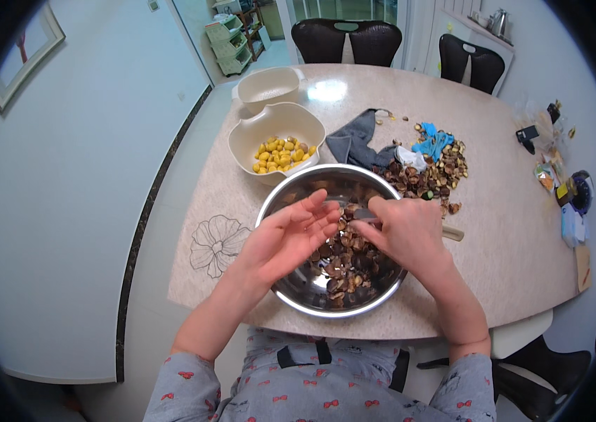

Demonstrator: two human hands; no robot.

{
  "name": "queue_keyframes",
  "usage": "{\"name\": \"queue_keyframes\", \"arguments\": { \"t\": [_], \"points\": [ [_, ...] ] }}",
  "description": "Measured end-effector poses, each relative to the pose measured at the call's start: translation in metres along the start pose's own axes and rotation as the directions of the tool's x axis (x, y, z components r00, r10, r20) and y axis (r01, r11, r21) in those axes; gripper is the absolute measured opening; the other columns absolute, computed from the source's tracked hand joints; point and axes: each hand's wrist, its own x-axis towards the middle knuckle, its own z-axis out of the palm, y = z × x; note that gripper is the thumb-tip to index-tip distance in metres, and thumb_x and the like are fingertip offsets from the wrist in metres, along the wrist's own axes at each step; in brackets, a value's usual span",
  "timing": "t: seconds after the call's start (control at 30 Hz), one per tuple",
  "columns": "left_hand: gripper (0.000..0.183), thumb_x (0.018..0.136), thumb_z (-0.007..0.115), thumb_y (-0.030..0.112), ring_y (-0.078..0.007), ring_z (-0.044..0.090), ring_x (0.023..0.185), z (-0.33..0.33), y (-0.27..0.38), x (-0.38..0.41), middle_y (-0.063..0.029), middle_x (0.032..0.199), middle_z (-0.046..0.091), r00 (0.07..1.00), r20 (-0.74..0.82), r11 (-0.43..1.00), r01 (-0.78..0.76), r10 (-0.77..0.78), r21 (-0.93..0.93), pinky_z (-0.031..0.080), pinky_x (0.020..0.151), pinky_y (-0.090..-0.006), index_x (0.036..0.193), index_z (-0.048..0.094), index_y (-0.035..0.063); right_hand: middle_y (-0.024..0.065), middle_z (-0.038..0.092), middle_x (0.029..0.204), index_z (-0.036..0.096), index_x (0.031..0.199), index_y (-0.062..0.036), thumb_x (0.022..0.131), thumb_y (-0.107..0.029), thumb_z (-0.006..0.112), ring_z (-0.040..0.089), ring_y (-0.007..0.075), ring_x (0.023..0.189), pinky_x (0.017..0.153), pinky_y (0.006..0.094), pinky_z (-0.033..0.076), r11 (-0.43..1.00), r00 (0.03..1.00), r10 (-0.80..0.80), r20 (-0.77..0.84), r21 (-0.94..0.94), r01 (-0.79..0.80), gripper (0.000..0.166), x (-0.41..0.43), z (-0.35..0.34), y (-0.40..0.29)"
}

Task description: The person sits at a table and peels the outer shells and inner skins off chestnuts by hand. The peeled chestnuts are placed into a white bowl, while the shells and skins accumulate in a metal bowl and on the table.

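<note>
A large stainless steel bowl [329, 312] stands before me at the table's near edge, with brown chestnut shells [353, 253] in it. Over its left side my left hand [292, 227] is turned palm up, fingers apart, and I see nothing in it. My right hand [408, 227] grips a knife above the bowl's right side. The knife's beige handle [453, 232] sticks out to the right behind the hand, and a short part of its blade [365, 213] shows by the thumb. Peeled yellow chestnuts [281, 154] lie in a cream basin [242, 140] just beyond the bowl.
Behind the basin stands a cream colander [269, 92]. A dark grey cloth [356, 140] and a heap of shells [448, 169] with blue gloves [433, 142] lie beyond the bowl to the right. Packets and a tissue pack [573, 224] line the right edge. Chairs [347, 42] surround the table.
</note>
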Motion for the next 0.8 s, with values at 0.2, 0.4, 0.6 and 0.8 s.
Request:
{"name": "queue_keyframes", "arguments": {
  "t": [0.2, 0.4, 0.6, 0.8],
  "points": [
    [0.021, 0.099, 0.056, 0.004, -0.0162, 0.064, 0.11, 0.019, 0.012, -0.004, -0.0076, 0.115, 0.069, 0.994, 0.048, 0.238, -0.072, 0.103, 0.969, 0.052, 0.098, -0.0326, 0.117, 0.065, -0.0007, 0.0078, 0.067, 0.059, 0.072, 0.071, -0.0136, 0.086, -0.048, 0.076, 0.068, 0.0268, 0.055, 0.052, 0.0396, 0.053, 0.997, 0.993, 0.071, 0.097, -0.047, -0.067, 0.038, 0.001, 0.001, 0.0],
    [0.025, 0.085, 0.075, 0.013, -0.0296, 0.072, 0.088, 0.019, 0.001, -0.01, -0.0109, 0.093, 0.071, 0.936, 0.024, -0.585, -0.239, -0.351, 0.775, 0.054, 0.079, -0.0426, 0.109, 0.068, 0.0087, 0.0089, 0.067, 0.059, 0.072, 0.072, -0.012, 0.084, -0.052, 0.077, 0.069, 0.0272, 0.055, 0.052, 0.039, 0.052, 0.999, 0.992, 0.042, 0.119, -0.03, -0.038, 0.042, -0.002, 0.004, 0.003],
    [0.034, 0.081, 0.077, 0.014, -0.0332, 0.072, 0.088, 0.008, -0.02, 0.001, -0.0118, 0.091, 0.07, 0.887, 0.093, -0.673, -0.408, -0.452, 0.617, 0.055, 0.076, -0.0463, 0.113, 0.064, 0.0107, 0.0096, 0.067, 0.06, 0.069, 0.074, -0.0102, 0.086, -0.049, 0.076, 0.069, 0.0282, 0.056, 0.051, 0.0393, 0.052, 0.998, 0.993, 0.059, 0.101, 0.014, -0.06, 0.041, 0.001, 0.002, 0.002],
    [0.034, 0.083, 0.076, 0.013, -0.0322, 0.071, 0.09, 0.015, -0.025, 0.011, -0.0142, 0.095, 0.07, 0.903, 0.008, -0.692, -0.336, -0.43, 0.639, 0.056, 0.077, -0.0419, 0.114, 0.063, 0.0064, 0.0094, 0.067, 0.06, 0.069, 0.075, -0.0105, 0.088, -0.045, 0.075, 0.069, 0.0285, 0.055, 0.052, 0.0396, 0.053, 0.996, 0.996, 0.041, 0.076, 0.074, -0.046, 0.038, 0.0, -0.001, 0.003]
  ]
}}
